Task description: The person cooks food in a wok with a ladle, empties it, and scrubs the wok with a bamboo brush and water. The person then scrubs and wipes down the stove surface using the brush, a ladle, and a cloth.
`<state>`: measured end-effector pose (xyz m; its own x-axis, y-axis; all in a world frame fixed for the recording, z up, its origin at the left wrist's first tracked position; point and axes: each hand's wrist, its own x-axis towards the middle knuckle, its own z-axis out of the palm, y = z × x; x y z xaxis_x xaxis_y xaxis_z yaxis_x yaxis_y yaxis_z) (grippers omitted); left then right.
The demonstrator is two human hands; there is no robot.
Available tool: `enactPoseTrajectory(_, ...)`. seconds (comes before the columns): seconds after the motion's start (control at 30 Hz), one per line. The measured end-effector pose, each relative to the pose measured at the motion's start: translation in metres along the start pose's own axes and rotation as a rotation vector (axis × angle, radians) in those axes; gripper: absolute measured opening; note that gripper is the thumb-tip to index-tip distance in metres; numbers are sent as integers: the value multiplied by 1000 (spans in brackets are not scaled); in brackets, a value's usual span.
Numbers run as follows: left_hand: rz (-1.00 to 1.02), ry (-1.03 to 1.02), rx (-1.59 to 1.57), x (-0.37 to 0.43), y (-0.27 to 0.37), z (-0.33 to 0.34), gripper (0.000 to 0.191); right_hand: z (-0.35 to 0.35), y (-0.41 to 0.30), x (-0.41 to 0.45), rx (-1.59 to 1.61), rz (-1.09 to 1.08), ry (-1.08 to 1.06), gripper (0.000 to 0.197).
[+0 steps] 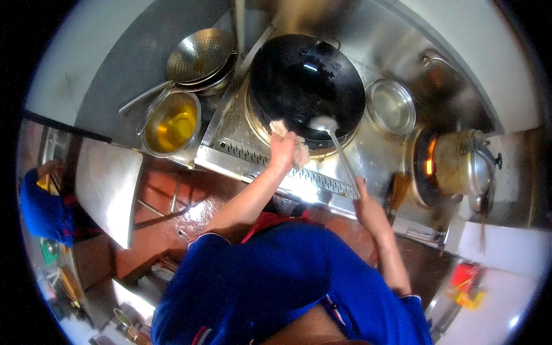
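Note:
A large black wok rests on the ring of a stainless-steel range in front of me. My left hand grips a light cloth at the wok's near rim. Whether the fingers also hold a wok handle under that cloth is hidden. In my right hand is the long handle of a metal wok ladle. Its bowl lies inside the wok, by the near right side. The wok's dark inner surface shines, and I see no food in it.
A perforated strainer sits over a pan at the back left, above a bowl of yellow oil. Right of the wok stands a metal basin. Farther right, flame glows beside a lidded pot. A co-worker in blue is at far left.

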<state>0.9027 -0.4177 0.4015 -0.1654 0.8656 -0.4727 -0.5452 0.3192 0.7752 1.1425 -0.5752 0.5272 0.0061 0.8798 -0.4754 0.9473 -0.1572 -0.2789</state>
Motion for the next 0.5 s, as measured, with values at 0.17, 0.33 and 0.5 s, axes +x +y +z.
enactPoseTrajectory(0.17, 82, -54, -46, 4, -7, -15, 27, -66, 7, 49, -150, 238, -233, 48)
enactPoseTrajectory(0.33, -95, -84, 29, -10, 24, -19, 30, -87, -26, 147, -103, 127, -19, 82)
enactPoseTrajectory(0.5, 41, -22, 72, -5, 15, -12, 31, -89, -21, 244, -275, 70, 11, 58)
